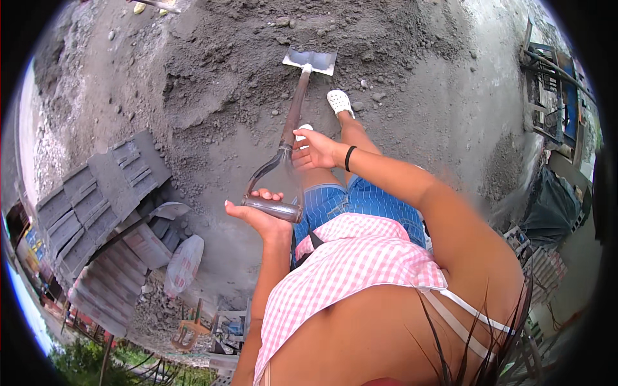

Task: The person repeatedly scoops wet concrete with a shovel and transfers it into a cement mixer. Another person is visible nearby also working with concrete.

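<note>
A shovel [297, 109] with a brown shaft and a D-shaped handle slants away in front of me, its flat metal blade [310, 61] against the grey soil. My left hand [265, 215] is palm up under the handle's crossbar. Its fingertips curl up past the far side of the bar, and the thumb sticks out to the left. Beside the shaft, just above where the handle forks, my right hand [313, 151] is turned palm up with its fingers loosely apart. Whether its fingertips touch the shaft I cannot tell.
Loose grey soil [219, 71] with stones spreads ahead of the blade. My white clog [339, 101] stands just right of the shaft. Stacked grey blocks [103, 199], corrugated sheets [109, 289] and a pale sack [184, 265] lie to the left. A blue metal frame [563, 96] stands at right.
</note>
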Motion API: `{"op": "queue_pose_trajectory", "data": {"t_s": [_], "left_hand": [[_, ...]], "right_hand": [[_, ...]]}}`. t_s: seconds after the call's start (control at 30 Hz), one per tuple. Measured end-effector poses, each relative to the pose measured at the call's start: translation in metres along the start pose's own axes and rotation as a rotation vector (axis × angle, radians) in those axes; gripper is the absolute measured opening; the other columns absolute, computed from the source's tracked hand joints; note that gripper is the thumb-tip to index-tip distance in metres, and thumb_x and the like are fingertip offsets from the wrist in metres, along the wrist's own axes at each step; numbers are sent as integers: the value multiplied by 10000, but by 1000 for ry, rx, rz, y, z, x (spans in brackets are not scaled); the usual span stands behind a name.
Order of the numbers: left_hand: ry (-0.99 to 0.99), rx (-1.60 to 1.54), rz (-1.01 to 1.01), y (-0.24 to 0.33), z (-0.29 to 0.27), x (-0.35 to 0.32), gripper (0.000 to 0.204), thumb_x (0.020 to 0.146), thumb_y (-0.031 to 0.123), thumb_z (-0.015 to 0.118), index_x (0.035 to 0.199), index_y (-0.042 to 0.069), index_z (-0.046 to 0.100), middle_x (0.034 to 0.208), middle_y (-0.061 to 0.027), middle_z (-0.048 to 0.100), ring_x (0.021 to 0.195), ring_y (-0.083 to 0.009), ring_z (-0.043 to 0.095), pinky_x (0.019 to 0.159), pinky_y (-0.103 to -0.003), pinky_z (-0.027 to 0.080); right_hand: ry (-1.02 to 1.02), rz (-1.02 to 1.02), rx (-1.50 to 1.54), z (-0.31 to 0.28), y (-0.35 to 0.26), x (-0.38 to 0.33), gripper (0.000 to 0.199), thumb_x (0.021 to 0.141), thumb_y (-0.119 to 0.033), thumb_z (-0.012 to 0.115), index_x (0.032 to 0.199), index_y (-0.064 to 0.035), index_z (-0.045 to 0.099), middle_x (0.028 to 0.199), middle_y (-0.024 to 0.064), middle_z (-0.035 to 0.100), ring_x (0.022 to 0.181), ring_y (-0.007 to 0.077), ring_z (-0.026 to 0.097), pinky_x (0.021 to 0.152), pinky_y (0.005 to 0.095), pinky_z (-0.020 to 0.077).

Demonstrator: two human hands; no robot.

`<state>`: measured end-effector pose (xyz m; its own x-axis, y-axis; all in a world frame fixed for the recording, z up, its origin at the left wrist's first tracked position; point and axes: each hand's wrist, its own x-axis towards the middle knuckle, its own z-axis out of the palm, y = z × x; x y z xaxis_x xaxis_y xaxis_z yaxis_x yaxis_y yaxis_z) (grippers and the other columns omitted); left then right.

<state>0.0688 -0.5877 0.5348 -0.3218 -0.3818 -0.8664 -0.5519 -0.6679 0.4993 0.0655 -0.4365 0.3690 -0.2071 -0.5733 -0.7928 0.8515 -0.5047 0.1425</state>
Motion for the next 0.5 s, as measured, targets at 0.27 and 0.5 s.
{"op": "queue_pose_trajectory", "data": {"t_s": [0.27,0.5], "left_hand": [[-149,27,-28,-28,-28,11,661,775,755,228,668,110,321,562,-32,386,477,-187,394,490,-346,403],[-273,-17,-152,-11,-4,-29,640,815,695,280,721,69,373,629,-46,417,570,-216,450,557,-374,440]], "right_hand": [[-34,-152,-101,39,77,-54,306,911,-344,466,1017,-57,461,743,54,549,707,198,555,677,420,474],[137,-323,-117,56,70,-59,300,936,-317,422,995,-25,455,683,28,496,629,143,513,563,325,474]]}}
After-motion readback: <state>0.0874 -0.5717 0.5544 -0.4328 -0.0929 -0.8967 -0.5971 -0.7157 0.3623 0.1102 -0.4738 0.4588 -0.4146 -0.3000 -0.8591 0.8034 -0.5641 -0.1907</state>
